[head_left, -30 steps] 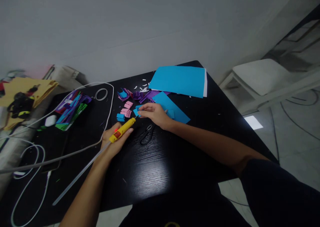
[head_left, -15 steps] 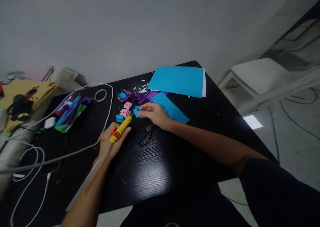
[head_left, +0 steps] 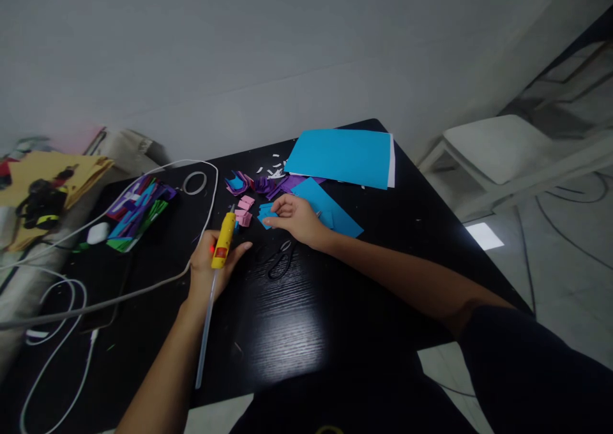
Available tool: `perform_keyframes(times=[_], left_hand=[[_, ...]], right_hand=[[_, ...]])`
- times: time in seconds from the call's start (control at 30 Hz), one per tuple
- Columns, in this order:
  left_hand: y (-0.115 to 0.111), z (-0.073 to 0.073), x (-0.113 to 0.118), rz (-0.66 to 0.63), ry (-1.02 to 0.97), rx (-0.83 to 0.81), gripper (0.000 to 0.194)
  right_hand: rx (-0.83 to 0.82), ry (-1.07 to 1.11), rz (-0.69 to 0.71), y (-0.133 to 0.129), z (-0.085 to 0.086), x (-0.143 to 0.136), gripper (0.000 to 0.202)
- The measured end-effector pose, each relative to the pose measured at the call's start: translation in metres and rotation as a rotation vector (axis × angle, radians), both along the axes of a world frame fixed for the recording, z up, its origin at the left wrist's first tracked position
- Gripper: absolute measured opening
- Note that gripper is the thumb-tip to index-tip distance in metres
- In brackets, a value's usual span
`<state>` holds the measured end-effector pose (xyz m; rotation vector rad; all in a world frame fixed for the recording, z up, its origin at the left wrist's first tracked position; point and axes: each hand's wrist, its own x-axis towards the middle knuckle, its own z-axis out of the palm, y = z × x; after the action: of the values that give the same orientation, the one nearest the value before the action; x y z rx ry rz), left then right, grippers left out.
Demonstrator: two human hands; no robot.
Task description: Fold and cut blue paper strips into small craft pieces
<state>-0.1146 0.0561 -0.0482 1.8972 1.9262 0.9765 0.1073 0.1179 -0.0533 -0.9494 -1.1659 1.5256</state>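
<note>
My left hand [head_left: 209,263] is wrapped round a yellow hot glue gun [head_left: 223,239], its nozzle pointing away from me and a long clear glue stick [head_left: 205,332] trailing from its back. With bent fingers my right hand [head_left: 299,219] holds a small blue paper piece [head_left: 266,213] low over the table. Between the two hands lie small folded pink paper pieces [head_left: 244,217]. Black-handled scissors [head_left: 280,263] rest just below my right hand, and a blue paper sheet [head_left: 342,217] is partly hidden behind that hand.
Large blue sheets [head_left: 341,156] lie at the back of the black table [head_left: 373,281], near purple folded paper [head_left: 265,186] and white scraps [head_left: 275,173]. Colored strips [head_left: 138,210], a tape ring [head_left: 194,182] and a white cable [head_left: 158,291] occupy the left. A white stool [head_left: 495,147] stands right.
My left hand has turned the glue gun upright and drawn its nozzle left, away from the blue paper piece. My right hand has barely moved.
</note>
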Motion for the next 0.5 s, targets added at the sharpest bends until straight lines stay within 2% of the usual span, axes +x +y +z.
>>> perform_keyframes(times=[0.23,0.4,0.5], left_hand=[[0.001,-0.002,0.000,-0.033,-0.012,0.010,0.042],[0.001,-0.001,-0.001,-0.041,0.035,-0.001,0.044],[0.002,-0.001,-0.003,-0.091,0.083,0.019,0.043]], right_hand=[[0.143,-0.136,0.005,-0.010,0.022,0.020,0.045],[0.276,-0.357,0.069,-0.031,0.029,0.049,0.012],[0.398,-0.534,0.103,-0.054,0.023,0.068,0.005]])
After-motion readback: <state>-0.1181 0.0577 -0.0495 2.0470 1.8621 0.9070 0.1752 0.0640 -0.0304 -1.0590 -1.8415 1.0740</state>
